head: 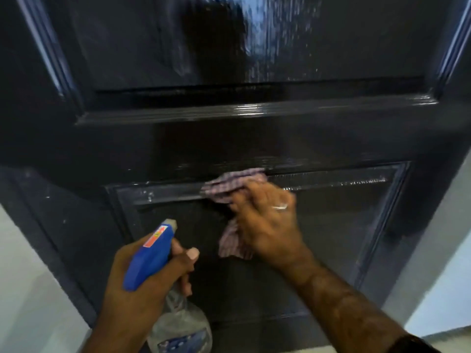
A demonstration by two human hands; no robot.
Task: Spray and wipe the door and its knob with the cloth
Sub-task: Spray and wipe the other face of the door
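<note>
The door (pixel 254 138) is dark and glossy, with raised panel mouldings; it fills most of the view. Wet streaks and droplets show on its upper panel. The right hand (pixel 267 225) grips a checked cloth (pixel 229 186), bunched under the fingers and pressed against the top moulding of the lower panel; a loose end of the cloth hangs below the palm. A ring (pixel 279 207) sits on one finger. The left hand (pixel 142 281) holds a spray bottle (pixel 163 276) by its neck, fingers curled round it below the blue trigger head, nozzle pointing toward the door. The bottle's clear body hangs under the hand. Pale wall (pixel 20 263) shows beside the door.
</note>
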